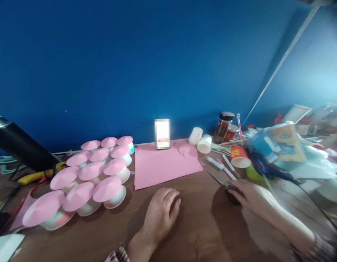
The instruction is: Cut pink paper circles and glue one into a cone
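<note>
My left hand (163, 211) lies on the brown table, fingers loosely bent, thumb apart, nothing in it. Just beyond it is a stack of pink paper sheets (163, 167), with a round pink cut piece (186, 149) near its far right corner. On the right, my right hand (246, 193) has its fingers round the dark handles of a pair of scissors (217, 179), whose blades point away and to the left. Rows of small white cups topped with pink paper cones (78, 196) fill the left side; the cones overlap and partly hide the cups.
White paper cups (204, 143), pens (228, 168), a red cup (239, 157) and a dark-lidded jar (224, 127) stand or lie back right. Beyond them is a blurred pile with a blue glue gun (269, 169). A black bottle (21, 145) leans at far left. The blue wall closes the back.
</note>
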The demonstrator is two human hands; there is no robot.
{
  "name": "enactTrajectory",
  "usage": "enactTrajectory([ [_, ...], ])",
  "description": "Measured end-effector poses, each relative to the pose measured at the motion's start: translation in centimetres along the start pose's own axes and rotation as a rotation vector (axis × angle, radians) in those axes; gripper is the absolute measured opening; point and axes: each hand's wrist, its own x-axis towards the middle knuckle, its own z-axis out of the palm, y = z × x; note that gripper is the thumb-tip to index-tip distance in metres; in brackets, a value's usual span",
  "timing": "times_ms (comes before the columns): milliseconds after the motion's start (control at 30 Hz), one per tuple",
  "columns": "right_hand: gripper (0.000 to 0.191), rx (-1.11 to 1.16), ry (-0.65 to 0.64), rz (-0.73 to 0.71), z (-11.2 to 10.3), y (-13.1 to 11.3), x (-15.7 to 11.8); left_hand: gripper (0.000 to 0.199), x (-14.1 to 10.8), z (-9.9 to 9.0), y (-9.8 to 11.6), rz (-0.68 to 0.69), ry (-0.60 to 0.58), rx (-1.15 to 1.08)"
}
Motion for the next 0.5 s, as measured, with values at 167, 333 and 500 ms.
enactTrajectory([
  [167, 0.032, -0.13, 0.058, 0.021, -2.5, 1.7, 3.8, 0.019, -0.1, 0.1, -0.1, 0.021, 0.004, 0.005],
  [333, 0.037, -0.278, 0.116, 0.023, -2.7, 2.5, 6.7, 0.019, -0.2, 0.2, -0.1, 0.006, -0.019, -0.009],
  [500, 0.037, -0.104, 0.148, -0.126, -2.2, -1.5, 8.7, 0.019, -0.1, 0.0, 0.2, -0.007, -0.033, -0.045],
])
